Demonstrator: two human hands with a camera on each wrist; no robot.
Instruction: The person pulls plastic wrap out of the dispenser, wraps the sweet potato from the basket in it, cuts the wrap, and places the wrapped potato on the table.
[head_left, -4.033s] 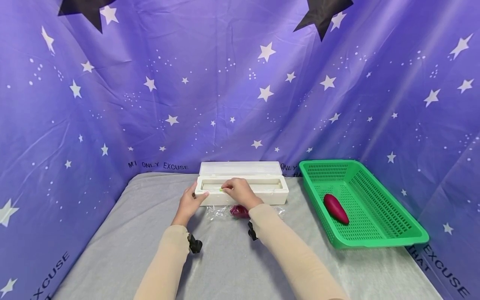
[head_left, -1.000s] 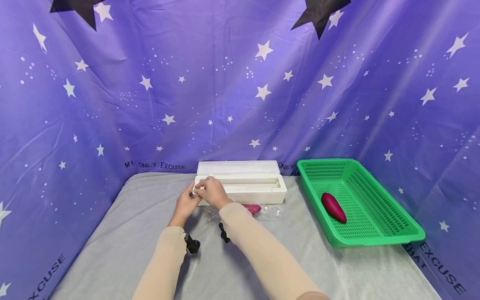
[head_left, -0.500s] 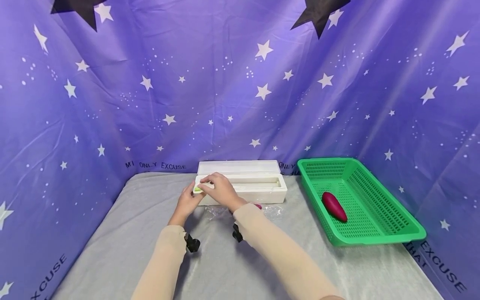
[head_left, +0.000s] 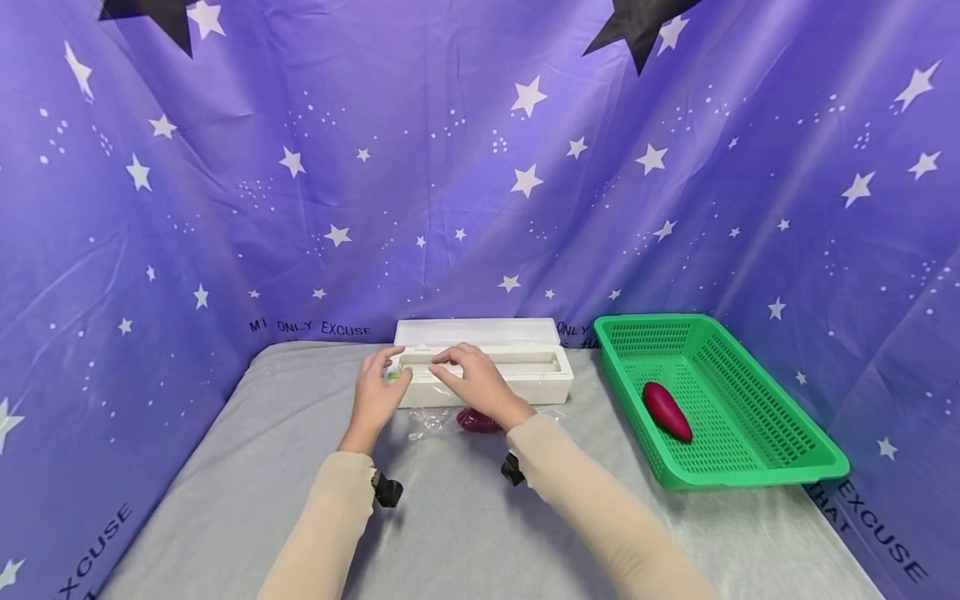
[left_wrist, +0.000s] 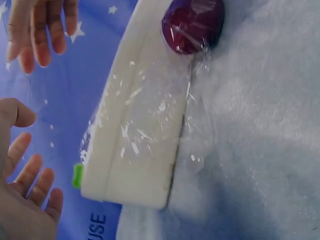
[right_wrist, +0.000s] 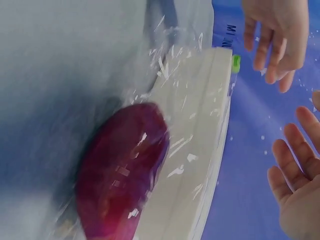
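A long white cling film box (head_left: 487,390) stands on the cloth with its lid (head_left: 476,332) tipped up at the back. Its green slide cutter (left_wrist: 77,176) sits at the left end of the front edge. Clear film (left_wrist: 132,130) hangs down the front and lies over a dark red sweet potato (right_wrist: 122,170), which rests against the box. My left hand (head_left: 377,396) hovers by the box's left end, fingers relaxed and apart. My right hand (head_left: 480,385) is above the front edge, fingers loosely bent, holding nothing visible.
At the right a green perforated basket (head_left: 750,482) contains another dark red sweet potato (head_left: 667,412). Grey cloth (head_left: 442,533) covers the table. A purple star-print curtain (head_left: 465,167) encloses the back and sides.
My right hand pulled the green slide cutter from mid-box to the left end, let it go and moved back right. My left hand has let go of the box's left end.
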